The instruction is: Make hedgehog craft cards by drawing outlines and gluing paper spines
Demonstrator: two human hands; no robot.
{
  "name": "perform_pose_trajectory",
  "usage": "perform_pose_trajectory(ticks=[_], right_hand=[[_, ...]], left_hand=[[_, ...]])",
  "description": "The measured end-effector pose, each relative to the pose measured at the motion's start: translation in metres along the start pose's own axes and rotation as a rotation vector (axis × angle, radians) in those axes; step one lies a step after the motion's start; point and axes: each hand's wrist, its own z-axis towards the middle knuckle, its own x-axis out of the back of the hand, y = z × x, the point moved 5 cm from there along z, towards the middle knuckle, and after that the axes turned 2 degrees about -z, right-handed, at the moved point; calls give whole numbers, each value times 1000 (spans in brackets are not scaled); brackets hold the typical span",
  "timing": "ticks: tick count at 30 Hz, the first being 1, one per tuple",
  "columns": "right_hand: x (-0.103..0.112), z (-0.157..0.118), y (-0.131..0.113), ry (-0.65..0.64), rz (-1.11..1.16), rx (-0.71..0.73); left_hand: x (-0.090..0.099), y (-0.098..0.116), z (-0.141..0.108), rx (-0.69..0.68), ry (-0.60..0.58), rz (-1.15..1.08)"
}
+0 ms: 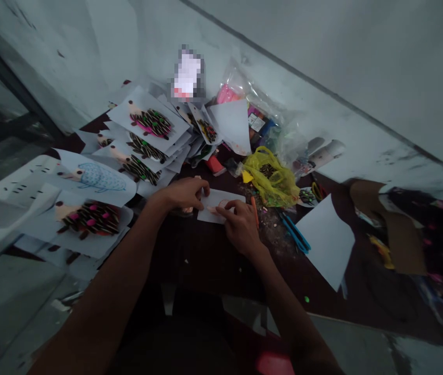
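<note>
A small white sheet of paper (205,214) lies on the dark table in front of me, with a faint peach-coloured outline or shape on it. My left hand (186,194) is at its left edge, thumb and fingers bent and closed on the paper there. Over the right part of the sheet, my right hand (240,224) has its fingers bent together, their tips down on the peach area. Whatever is under those fingertips is too small to make out. An orange stick-like tool (254,211) lies just beside my right hand.
Stacked papers with hedgehog figures (151,123) fill the left side. A yellow plastic bag (271,179), clear packets (268,114) and blue-handled scissors (297,234) lie right of my hands. Further right are a blank white sheet (328,242) and brown cardboard (403,234). A wall stands behind.
</note>
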Motion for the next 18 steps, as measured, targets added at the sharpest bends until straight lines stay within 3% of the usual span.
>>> perform_pose_trajectory(ticks=[9, 18], right_hand=[[-1, -2, -5, -45, -65, 3], [2, -4, -1, 34, -76, -22]], left_hand=[[1, 1, 0, -6, 13, 10], [-1, -2, 1, -7, 23, -8]])
